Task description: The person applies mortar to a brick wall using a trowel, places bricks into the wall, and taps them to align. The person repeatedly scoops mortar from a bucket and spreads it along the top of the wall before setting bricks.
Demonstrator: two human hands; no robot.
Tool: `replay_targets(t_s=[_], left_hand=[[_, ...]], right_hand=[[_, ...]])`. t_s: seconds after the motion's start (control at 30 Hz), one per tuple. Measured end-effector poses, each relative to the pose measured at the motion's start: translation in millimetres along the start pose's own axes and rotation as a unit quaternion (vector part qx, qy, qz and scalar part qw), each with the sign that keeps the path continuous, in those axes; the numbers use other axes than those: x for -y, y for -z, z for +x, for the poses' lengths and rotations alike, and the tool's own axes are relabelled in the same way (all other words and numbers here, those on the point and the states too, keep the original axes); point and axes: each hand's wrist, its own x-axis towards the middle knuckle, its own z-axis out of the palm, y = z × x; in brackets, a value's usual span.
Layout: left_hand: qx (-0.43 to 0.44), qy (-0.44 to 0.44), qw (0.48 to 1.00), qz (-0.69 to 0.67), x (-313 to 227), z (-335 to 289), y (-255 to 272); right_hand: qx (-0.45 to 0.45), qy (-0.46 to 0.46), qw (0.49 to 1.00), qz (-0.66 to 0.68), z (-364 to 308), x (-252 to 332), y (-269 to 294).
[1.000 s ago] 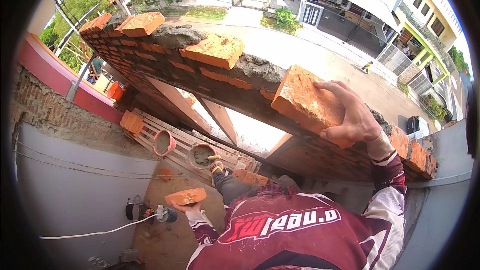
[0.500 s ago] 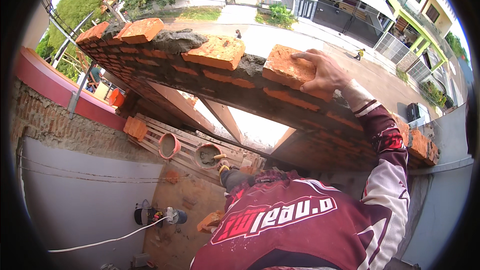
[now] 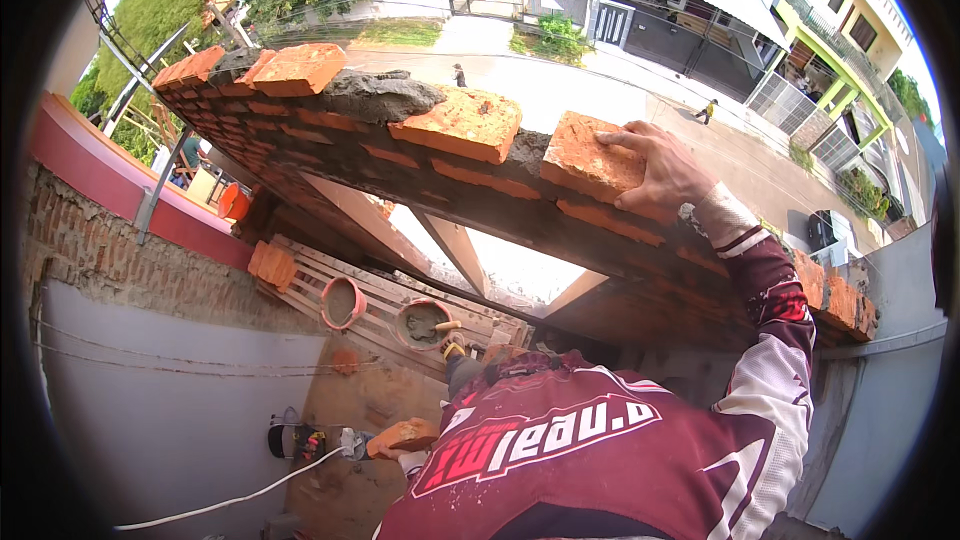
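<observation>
My right hand [image 3: 668, 172] grips the right end of an orange brick [image 3: 590, 155] on top of the brick wall, fingers over its upper face and thumb on the near side. Low by my body, my left hand [image 3: 398, 457] holds another orange brick [image 3: 405, 436]; the maroon jersey hides part of this hand. Left of the right hand's brick, a mortar-filled gap [image 3: 527, 152] separates it from another laid brick [image 3: 458, 126]. Further left, grey mortar [image 3: 380, 97] is heaped along the wall top.
Two buckets of mortar stand on wooden slats: a left bucket [image 3: 343, 302] and a right bucket [image 3: 420, 305] with a wooden-handled tool [image 3: 447, 326] in it. A loose brick [image 3: 271, 265] sits at the slats' left end. A white cable [image 3: 230, 502] crosses below. Beyond the wall lies a street.
The view has shifted slightly, so the wall top appears further right. My left hand's brick has come up and left, tilted differently. The right hand stays on its brick.
</observation>
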Motion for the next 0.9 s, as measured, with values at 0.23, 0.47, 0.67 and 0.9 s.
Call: replay_targets(t_s=[0.23,0.47,0.67,0.9], left_hand=[[0.028,-0.019,0.999,0.025,-15.7,6.1,-27.5],[0.037,-0.023,0.999,0.022,-20.1,13.3,-68.1],[0.028,-0.030,0.998,0.040,-29.0,19.1,-80.4],[0.019,-0.035,0.998,0.055,-38.7,15.2,-63.6]], right_hand=[[-0.059,0.051,0.997,0.009,5.3,-3.0,-11.9],[-0.033,0.028,0.999,0.010,11.0,2.0,-8.0],[0.003,0.014,0.999,-0.032,8.3,-5.4,-6.6],[-0.069,0.050,0.996,0.025,16.0,-6.8,-13.8]])
